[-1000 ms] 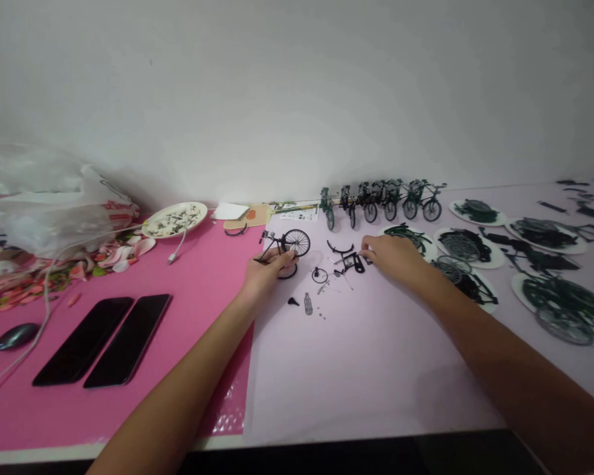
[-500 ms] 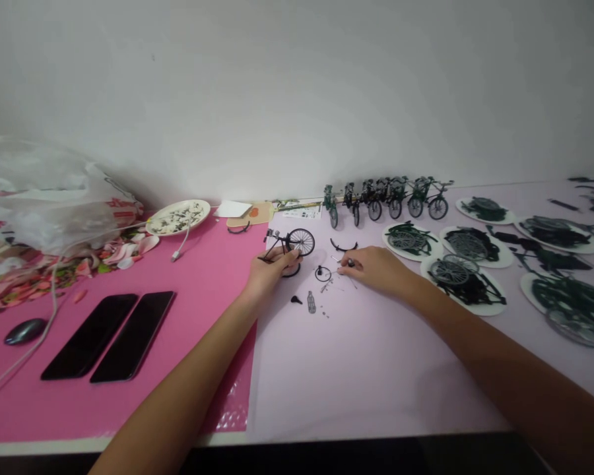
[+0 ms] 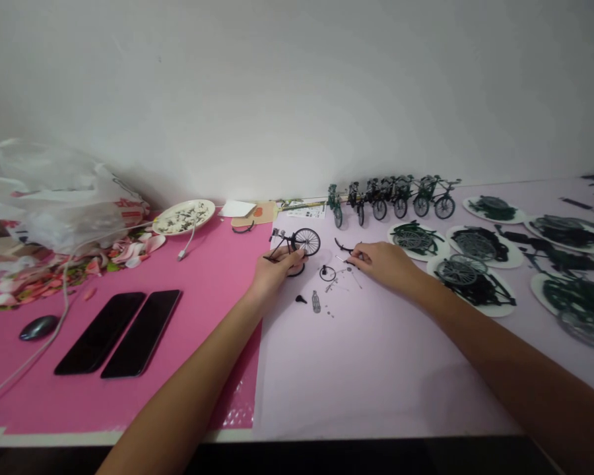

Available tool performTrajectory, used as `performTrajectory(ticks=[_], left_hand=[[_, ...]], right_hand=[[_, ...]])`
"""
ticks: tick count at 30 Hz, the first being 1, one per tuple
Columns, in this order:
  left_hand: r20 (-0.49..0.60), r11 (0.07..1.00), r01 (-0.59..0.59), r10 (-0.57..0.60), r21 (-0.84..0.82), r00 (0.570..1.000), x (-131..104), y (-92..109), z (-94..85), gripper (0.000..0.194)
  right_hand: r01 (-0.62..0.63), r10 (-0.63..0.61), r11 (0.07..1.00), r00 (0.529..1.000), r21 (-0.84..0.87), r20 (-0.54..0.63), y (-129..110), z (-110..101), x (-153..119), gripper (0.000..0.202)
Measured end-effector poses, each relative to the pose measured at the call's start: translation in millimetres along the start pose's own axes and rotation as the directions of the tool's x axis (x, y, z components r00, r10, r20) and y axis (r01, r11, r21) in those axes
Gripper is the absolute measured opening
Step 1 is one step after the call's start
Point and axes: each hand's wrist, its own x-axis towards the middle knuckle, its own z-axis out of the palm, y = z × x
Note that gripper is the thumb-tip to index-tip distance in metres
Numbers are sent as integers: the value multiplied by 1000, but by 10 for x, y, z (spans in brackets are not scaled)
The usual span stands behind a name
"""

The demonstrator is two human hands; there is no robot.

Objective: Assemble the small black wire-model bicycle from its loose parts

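Note:
My left hand is closed round a small black model bicycle, its spoked wheel showing above the fingers and part of another wheel below. My right hand has its fingertips pressed together low over the table, at the right end of a curved black part. What lies between those fingertips is hidden. Just below sit a tiny silver rod and a small black ring-shaped part. Nearer to me are a black saddle, a grey flat part and several tiny bits.
Several model bicycles stand along the wall. White plates with wheels and frames fill the right side. On the pink left side lie two phones, a mouse, a cable, a plate of small parts, a plastic bag and petals.
The view has shifted slightly, so everything sits a little further right. My right hand has moved up from the small loose parts toward the curved black part. My left hand keeps hold of the model bicycle.

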Motion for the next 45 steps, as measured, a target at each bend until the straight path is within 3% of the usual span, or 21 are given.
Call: performTrajectory(ticks=[3, 6, 9, 13, 17, 22, 26, 34, 45], left_hand=[[-2, 1000, -2, 2, 2, 1000, -8, 7, 9, 42], [2, 1000, -1, 1, 4, 1000, -20, 11, 16, 42], [7, 1000, -4, 4, 3, 1000, -28, 11, 20, 42], [17, 1000, -1, 1, 1, 1000, -25, 1, 17, 42], [23, 1000, -10, 9, 9, 1000, -17, -15, 10, 41], [30, 1000, -14, 14, -5, 999, -24, -15, 17, 40], [34, 1000, -12, 12, -7, 999, -43, 1, 29, 42], [36, 1000, -5, 5, 0, 999, -40, 9, 25, 37], [61, 999, 15, -17, 34, 998, -52, -14, 38, 41]], right_hand=[[1, 0, 999, 999, 44, -35, -1, 12, -2, 28], [82, -75, 986, 996, 148, -49, -22, 14, -17, 32], [119, -125, 971, 992, 208, 14, -54, 21, -32, 31], [95, -122, 975, 984, 199, 128, -93, 31, -36, 29], [137, -153, 980, 982, 145, 111, -114, 29, -34, 26], [92, -103, 991, 988, 101, 114, -136, 17, -47, 24], [98, -110, 982, 992, 159, 69, -179, 17, -71, 22], [321, -366, 851, 930, 415, 33, -345, 247, -160, 17], [437, -437, 866, 898, 242, -54, -393, 484, -121, 16]])
